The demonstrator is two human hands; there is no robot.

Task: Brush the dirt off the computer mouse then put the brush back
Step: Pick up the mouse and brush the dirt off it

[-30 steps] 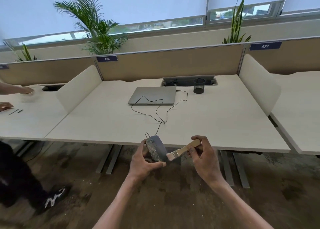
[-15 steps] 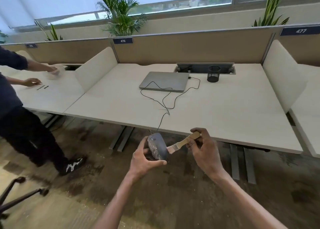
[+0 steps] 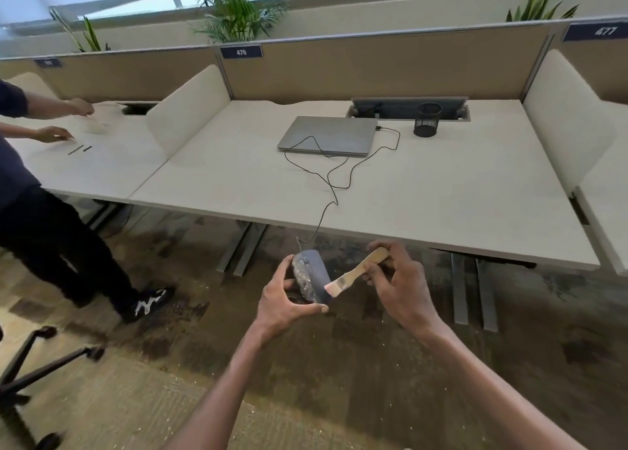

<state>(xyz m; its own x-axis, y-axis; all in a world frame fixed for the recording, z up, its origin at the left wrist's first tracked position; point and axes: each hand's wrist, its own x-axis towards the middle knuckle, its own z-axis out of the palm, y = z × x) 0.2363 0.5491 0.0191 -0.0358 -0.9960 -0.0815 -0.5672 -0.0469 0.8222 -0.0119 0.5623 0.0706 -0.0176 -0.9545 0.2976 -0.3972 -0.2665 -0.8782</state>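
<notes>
My left hand (image 3: pixel 282 300) holds a grey wired computer mouse (image 3: pixel 314 274) tilted on its side over the floor, in front of the desk edge. Pale dirt covers the mouse's left half. Its black cable (image 3: pixel 326 191) runs up over the desk to a closed grey laptop (image 3: pixel 328 135). My right hand (image 3: pixel 399 286) grips the wooden handle of a small flat brush (image 3: pixel 356 273). The bristles touch the mouse's lower right side.
A black mesh pen cup (image 3: pixel 427 119) stands behind the laptop by a cable hatch (image 3: pixel 407 107). The pale desk (image 3: pixel 441 194) has side dividers. A person (image 3: pixel 40 191) stands at the left desk. A chair base (image 3: pixel 37 364) sits at lower left. Specks lie on the carpet.
The view has swung left and down, showing more of the person and a chair base. The brush has slid lower along the mouse's side; both hands keep their grips.
</notes>
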